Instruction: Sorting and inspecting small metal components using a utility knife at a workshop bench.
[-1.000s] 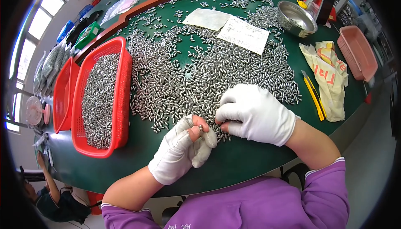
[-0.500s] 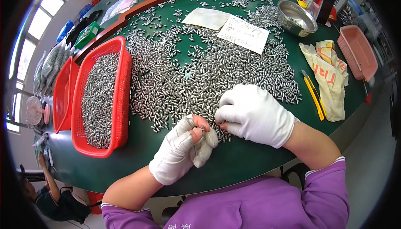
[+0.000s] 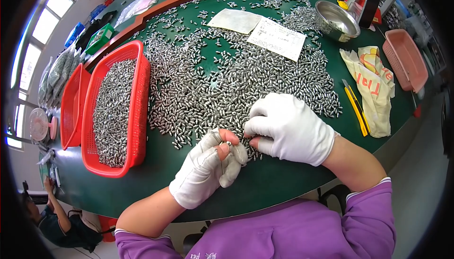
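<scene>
Your left hand (image 3: 196, 176) is pinched, with the bare tips of thumb and forefinger clamped on one small metal piece (image 3: 229, 143), while the other fingers curl loosely under it. That piece sits at the near edge of the pile of metal pieces (image 3: 203, 105), just to the left of your right hand (image 3: 291, 129). Your right hand bends over the same edge with its fingers drawn in toward the thumb; the back of the hand hides most of the grip, so you cannot tell from here whether anything is caught in it. The two hands are close together, fingertips just beside each other, and the pile spreads out beyond both.

The pieces are short, shiny and silver-grey, rounded and slightly elongated, lying loose in every direction on your smooth dark green desk (image 3: 283, 181). You wear white cloth gloves, matte and wrinkled, the left one greyed around the fingers. To your left, a red plastic basket (image 3: 140, 117) with perforated walls and rounded corners holds more of the same pieces. Flat paper sheets (image 3: 276, 39) rest on the far part of the pile. On your right lie a slim yellow cutter (image 3: 361, 117) and a limp, creased cream cloth (image 3: 378, 117).
</scene>
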The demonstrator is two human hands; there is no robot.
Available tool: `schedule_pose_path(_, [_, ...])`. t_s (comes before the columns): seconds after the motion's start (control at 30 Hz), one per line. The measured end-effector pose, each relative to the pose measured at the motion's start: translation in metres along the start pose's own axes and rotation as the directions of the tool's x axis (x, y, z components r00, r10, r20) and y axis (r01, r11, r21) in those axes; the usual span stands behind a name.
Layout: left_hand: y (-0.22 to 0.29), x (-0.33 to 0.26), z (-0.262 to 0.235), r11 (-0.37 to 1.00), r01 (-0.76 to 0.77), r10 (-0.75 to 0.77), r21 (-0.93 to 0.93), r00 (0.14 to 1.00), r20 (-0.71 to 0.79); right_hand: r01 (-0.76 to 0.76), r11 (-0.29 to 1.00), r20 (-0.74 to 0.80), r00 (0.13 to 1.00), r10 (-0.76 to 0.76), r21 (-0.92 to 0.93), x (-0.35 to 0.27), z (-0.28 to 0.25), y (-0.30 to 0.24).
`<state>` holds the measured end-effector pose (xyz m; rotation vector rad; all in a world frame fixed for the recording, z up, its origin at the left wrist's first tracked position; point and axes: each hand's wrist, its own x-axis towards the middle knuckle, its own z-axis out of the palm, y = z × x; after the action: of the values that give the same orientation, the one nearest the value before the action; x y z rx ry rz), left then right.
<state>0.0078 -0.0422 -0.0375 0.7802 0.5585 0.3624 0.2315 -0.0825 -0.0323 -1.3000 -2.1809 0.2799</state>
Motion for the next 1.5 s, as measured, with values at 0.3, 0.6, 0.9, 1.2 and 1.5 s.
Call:
schedule_pose_path(0.3, [-0.001, 0.000, 0.000, 1.000, -0.001, 0.001, 0.000, 1.000, -0.004, -0.007, 1.000, -0.091, 0.996, 0.008, 0.018, 0.003, 0.003, -0.003])
schedule_pose_path(0.6, [0.003, -0.003, 0.000, 0.996, 0.034, -0.039, 0.085, 0.998, 0.058, 0.093, 0.980, -0.163, 0.984, -0.065, 0.173, 0.004, 0.001, -0.006])
schedule_pose_path(0.9, [0.006, -0.003, 0.004, 0.983, 0.126, -0.122, 0.136, 0.992, -0.035, 0.105, 0.956, -0.152, 0.986, -0.065, 0.274, 0.003, 0.007, -0.003])
schedule_pose_path(1.2, [0.001, -0.003, 0.000, 0.995, 0.048, -0.048, 0.093, 0.999, 0.001, 0.108, 0.964, -0.168, 0.984, -0.068, 0.242, 0.003, 0.002, -0.003])
schedule_pose_path(1.5, [-0.002, -0.002, -0.003, 0.995, 0.002, -0.006, 0.099, 0.999, 0.042, 0.073, 0.982, -0.192, 0.981, -0.038, 0.177, 0.004, 0.001, 0.000])
